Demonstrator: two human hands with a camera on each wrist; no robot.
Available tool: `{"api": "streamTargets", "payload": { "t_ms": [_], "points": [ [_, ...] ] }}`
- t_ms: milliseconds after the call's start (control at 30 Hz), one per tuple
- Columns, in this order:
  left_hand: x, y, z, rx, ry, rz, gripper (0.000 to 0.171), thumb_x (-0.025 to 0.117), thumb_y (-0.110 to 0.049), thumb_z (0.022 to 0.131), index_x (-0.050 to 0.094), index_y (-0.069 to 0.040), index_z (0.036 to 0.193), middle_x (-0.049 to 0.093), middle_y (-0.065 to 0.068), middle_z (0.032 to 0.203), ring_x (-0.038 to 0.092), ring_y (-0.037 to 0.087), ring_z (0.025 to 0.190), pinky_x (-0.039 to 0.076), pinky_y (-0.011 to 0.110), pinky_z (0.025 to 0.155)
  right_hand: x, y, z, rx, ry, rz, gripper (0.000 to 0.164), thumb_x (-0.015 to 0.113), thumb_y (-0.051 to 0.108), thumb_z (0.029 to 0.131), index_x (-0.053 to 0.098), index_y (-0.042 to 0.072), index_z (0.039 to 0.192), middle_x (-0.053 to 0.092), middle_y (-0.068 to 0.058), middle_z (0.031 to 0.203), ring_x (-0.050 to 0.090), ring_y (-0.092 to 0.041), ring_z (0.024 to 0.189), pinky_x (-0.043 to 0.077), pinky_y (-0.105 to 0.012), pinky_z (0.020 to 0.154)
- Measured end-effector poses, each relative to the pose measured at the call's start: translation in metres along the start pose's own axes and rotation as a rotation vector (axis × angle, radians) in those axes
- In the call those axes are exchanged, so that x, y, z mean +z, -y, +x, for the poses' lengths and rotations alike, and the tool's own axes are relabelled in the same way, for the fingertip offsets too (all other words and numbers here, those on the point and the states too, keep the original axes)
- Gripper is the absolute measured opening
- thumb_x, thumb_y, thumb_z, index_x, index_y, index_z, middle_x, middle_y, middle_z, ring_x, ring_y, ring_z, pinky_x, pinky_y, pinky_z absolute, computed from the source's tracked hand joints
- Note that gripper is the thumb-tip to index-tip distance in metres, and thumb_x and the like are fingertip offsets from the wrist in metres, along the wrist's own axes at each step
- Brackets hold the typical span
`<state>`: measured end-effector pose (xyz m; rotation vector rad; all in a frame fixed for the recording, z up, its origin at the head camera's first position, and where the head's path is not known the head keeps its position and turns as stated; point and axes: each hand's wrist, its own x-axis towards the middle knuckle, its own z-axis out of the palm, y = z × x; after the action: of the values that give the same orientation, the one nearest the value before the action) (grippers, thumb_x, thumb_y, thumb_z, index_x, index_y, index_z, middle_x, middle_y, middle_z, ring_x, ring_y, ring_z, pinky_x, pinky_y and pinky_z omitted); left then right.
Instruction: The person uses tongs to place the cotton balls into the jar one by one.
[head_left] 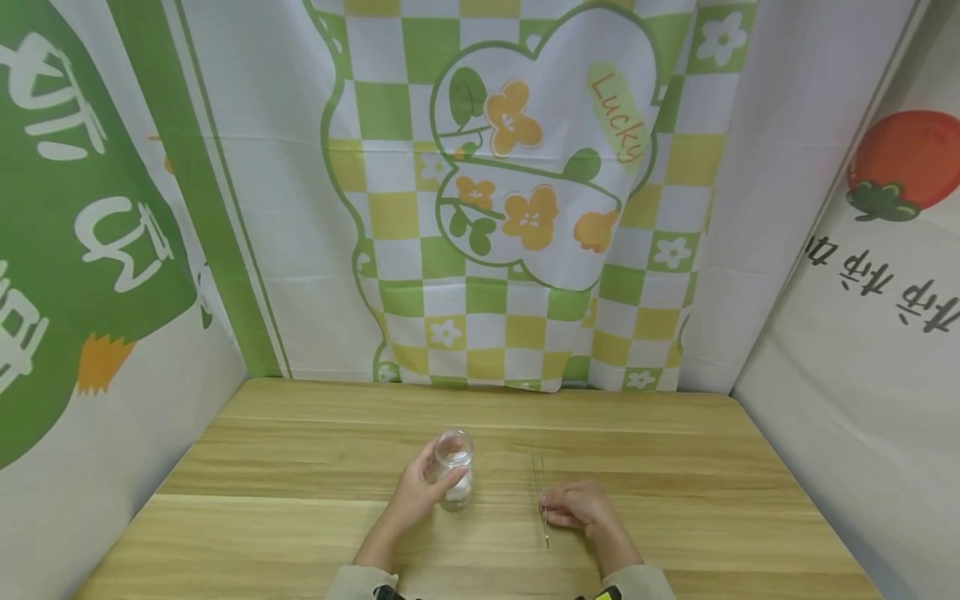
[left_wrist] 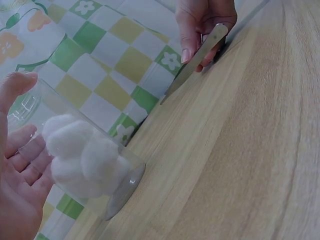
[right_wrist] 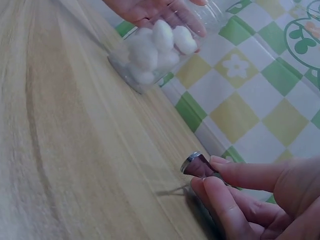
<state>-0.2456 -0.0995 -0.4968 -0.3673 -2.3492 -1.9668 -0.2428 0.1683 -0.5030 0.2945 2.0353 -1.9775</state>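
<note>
A clear jar (head_left: 459, 477) stands upright on the table, with several white cotton balls (left_wrist: 82, 157) inside and its mouth uncovered. My left hand (head_left: 417, 487) holds it from the left, thumb on the near side near the rim and fingers behind the glass. To the right of the jar, my right hand (head_left: 588, 503) pinches a pair of metal tweezers (left_wrist: 202, 55) between thumb and fingers. Their two thin tips point away from me, apart from each other, and the joined end (right_wrist: 196, 165) points toward me. The tweezers are held low over the wood.
The wooden table (head_left: 315, 467) reaches back to a green-and-yellow checked curtain (head_left: 525, 333). Printed cloth walls (head_left: 862, 400) close in the left and right sides. Both sleeves (head_left: 360, 582) lie at the near edge of the view.
</note>
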Motion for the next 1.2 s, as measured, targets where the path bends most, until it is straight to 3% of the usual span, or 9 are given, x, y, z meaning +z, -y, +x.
{"api": "streamTargets", "payload": {
  "t_ms": [567,833,1200],
  "points": [
    [0.0,0.001,0.001,-0.007,-0.01,0.014,0.063,0.068,-0.019,0.089,0.041,-0.004,0.143,0.053,0.02,0.141,0.041,0.046,0.138,0.029,0.065,0.116,0.012,0.006,-0.006,0.003,-0.162,-0.157,0.012,0.072,-0.006,0.077,0.068,-0.015,0.084,0.058,0.001,0.048,0.056,-0.003,0.04,0.054,-0.016,0.043],
    [0.0,0.0,0.0,-0.012,-0.002,0.019,0.064,0.068,-0.02,0.089,0.04,-0.004,0.144,0.054,0.019,0.14,0.039,0.046,0.139,0.029,0.065,0.116,0.016,0.01,-0.01,-0.023,-0.163,-0.24,0.013,0.072,-0.005,0.077,0.068,-0.015,0.083,0.054,0.003,0.045,0.053,-0.002,0.038,0.053,-0.016,0.042],
    [0.002,-0.001,0.0,-0.01,-0.007,0.017,0.065,0.068,-0.019,0.089,0.038,-0.002,0.144,0.052,0.021,0.141,0.038,0.047,0.139,0.026,0.065,0.116,0.017,0.007,-0.008,-0.001,-0.161,-0.216,0.011,0.074,-0.003,0.077,0.067,-0.012,0.078,0.054,0.002,0.046,0.051,-0.002,0.037,0.051,-0.015,0.041]
  ]
}}
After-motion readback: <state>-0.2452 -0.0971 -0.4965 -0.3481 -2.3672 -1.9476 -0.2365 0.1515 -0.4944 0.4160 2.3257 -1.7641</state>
